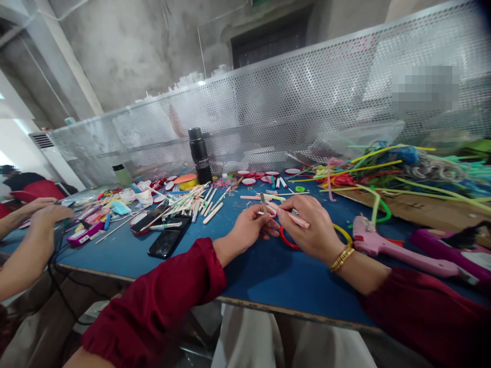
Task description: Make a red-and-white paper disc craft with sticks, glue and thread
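Over the blue table (261, 278), my left hand (245, 230) pinches a small flat wooden stick (263, 202), which stands up between the fingertips. My right hand (314, 225) is closed around a pink pen-like stick (298, 220), its tip close to the left fingers. Whether the tip touches anything there is too small to tell. Partly hidden under both hands lies a red ring (286, 240). A yellow curved strip (347, 234) shows beside the right wrist. To the right of that wrist rests a pink glue gun (383, 244).
At left, a co-worker's hands (48, 217) work near a purple power strip (85, 234). Black phones (169, 243), loose wooden sticks (209, 212) and a black bottle (200, 157) lie or stand left of centre. Colourful pipe cleaners (387, 163) heap on cardboard (418, 207). A perforated metal panel (276, 107) closes the back.
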Available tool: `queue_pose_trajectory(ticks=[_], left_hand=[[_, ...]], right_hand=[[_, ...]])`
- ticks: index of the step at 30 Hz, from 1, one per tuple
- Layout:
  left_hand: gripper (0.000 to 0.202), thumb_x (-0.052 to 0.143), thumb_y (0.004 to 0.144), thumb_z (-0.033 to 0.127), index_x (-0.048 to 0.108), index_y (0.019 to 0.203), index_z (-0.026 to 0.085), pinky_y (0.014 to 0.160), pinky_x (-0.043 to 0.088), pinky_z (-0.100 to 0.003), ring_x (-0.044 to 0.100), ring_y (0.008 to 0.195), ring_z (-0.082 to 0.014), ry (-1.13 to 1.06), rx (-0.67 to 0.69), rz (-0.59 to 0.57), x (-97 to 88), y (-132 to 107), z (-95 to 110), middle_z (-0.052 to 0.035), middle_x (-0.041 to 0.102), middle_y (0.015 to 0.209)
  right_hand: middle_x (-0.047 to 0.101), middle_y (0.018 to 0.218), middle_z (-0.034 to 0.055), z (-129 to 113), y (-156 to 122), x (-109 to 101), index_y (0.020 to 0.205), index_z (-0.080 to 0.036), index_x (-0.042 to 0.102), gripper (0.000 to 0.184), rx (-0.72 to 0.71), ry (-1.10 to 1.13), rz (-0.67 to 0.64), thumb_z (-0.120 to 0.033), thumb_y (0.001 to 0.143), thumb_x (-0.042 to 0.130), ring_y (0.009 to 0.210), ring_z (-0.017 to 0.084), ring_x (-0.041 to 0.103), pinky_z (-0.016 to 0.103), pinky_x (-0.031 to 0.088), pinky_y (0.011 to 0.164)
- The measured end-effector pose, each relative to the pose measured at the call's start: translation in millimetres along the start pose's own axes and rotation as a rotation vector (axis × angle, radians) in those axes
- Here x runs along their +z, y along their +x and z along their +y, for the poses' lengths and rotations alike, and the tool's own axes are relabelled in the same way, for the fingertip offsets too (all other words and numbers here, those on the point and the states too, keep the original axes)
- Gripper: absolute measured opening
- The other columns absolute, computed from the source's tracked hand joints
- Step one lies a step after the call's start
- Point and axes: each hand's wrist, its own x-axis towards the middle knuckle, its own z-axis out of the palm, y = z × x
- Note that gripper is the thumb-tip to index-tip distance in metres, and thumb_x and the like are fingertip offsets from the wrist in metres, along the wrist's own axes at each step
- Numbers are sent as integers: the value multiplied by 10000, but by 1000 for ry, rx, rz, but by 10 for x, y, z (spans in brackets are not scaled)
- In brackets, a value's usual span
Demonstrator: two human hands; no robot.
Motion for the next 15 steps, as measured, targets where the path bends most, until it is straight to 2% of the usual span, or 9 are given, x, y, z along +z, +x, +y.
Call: queue_pose_trajectory(ticks=[6,9,12,15], left_hand=[[157,591,934,268,573,1055,169,512,457,-172,701,612,-121,-2,1,-1,-18,13,-22,-23,697,805],[204,633,915,306,589,1052,161,534,464,-175,701,626,-118,-11,-7,7,-35,24,-21,-34,702,829],[199,642,910,322,609,999,147,530,455,-170,696,634,-111,-12,-15,27,-56,50,-26,-44,703,851],[190,651,904,322,613,951,141,538,456,-172,691,650,-112,-33,-4,53,-77,76,-42,-46,701,844]], right_hand=[[663,722,13,-17,10,-3,767,-241,571,150,8,8,7,-243,913,603,711,204,619,355,446,731],[705,781,19,-20,7,-11,853,-239,635,87,28,43,12,-258,933,608,756,206,654,356,465,758],[754,866,24,-26,-3,-12,958,-249,698,108,9,85,-36,-252,958,591,814,207,690,361,480,797],[762,886,36,-32,-31,15,970,-243,708,106,-23,64,-40,-239,928,611,824,219,692,369,492,805]])
